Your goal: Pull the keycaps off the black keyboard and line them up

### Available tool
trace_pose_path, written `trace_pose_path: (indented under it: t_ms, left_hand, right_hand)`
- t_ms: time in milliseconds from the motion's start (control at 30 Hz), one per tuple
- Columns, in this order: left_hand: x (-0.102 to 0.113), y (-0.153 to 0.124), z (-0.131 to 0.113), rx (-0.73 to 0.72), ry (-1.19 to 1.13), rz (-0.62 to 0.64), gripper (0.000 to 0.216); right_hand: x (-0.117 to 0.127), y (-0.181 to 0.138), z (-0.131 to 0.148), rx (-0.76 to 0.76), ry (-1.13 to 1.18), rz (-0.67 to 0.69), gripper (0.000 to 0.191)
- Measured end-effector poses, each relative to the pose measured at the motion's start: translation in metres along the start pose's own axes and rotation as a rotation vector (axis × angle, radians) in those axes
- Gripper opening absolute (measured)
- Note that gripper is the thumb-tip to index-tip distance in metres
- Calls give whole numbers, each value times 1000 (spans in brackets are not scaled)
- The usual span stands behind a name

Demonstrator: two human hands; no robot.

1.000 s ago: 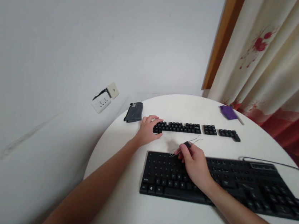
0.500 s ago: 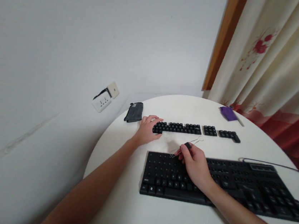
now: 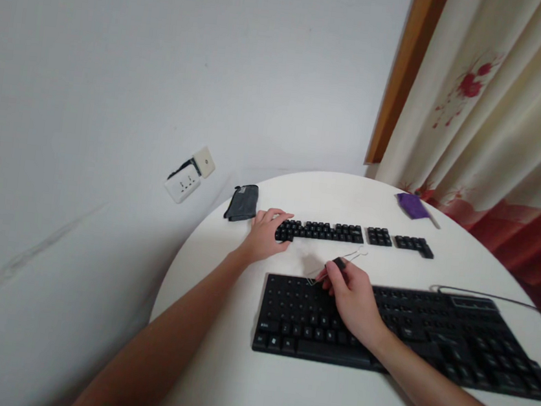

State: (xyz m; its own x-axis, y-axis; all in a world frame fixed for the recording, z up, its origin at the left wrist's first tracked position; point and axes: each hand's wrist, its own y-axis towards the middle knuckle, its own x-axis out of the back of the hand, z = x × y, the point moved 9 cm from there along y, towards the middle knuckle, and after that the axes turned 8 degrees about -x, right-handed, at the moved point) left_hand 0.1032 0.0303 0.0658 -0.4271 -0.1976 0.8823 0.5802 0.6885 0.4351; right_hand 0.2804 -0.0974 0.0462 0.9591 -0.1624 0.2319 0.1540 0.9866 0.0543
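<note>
My right hand (image 3: 350,297) is closed round a wire keycap puller (image 3: 340,263) with a black handle and thin metal loops at both ends. It hovers over the upper left of a black keyboard (image 3: 351,354), whose upper-left rows show bare sockets while caps remain on its lower rows. Farther back, my left hand (image 3: 265,238) is at the left end of a neat block of loose black keycaps (image 3: 320,231), thumb and fingers spread on either side of it; whether they press on the caps I cannot tell.
Two smaller keycap groups, one squarish (image 3: 379,237) and one longer (image 3: 413,245), lie to the right. A dark pouch (image 3: 242,202) and a purple cloth (image 3: 412,206) are near the round white table's (image 3: 213,366) far edge. The keyboard cable (image 3: 489,296) runs right. Wall and curtain (image 3: 453,145) stand behind.
Hardly anything differs. The whole view has shifted very slightly; both hands keep their places, the right with the keycap puller in it.
</note>
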Motion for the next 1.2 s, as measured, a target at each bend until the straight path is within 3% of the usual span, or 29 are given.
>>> trace_pose_path:
  t_ms: [200,333,467,600,900,1200]
  left_hand:
    - [2,1,-3,-6,-20,13,65]
    - [6,3,-23,-101,-123,59,62]
    - [-1,-3,-61,-279,-435,285,37]
    - [-17,-18,-84,-273,-637,593,18]
    - [-33,-26,-82,-197,-716,745,27]
    - [-32,-24,-82,-215,-630,765,26]
  right_hand:
    - [0,0,1,-3,8,-2,40]
    - [0,-1,1,-13,12,2,39]
    - [-2,-1,0,-12,25,15,38]
    - [-2,-1,0,3,33,16,36]
    - [-2,-3,8,22,-14,46,33]
    - [-13,-17,35,168,-309,414,29]
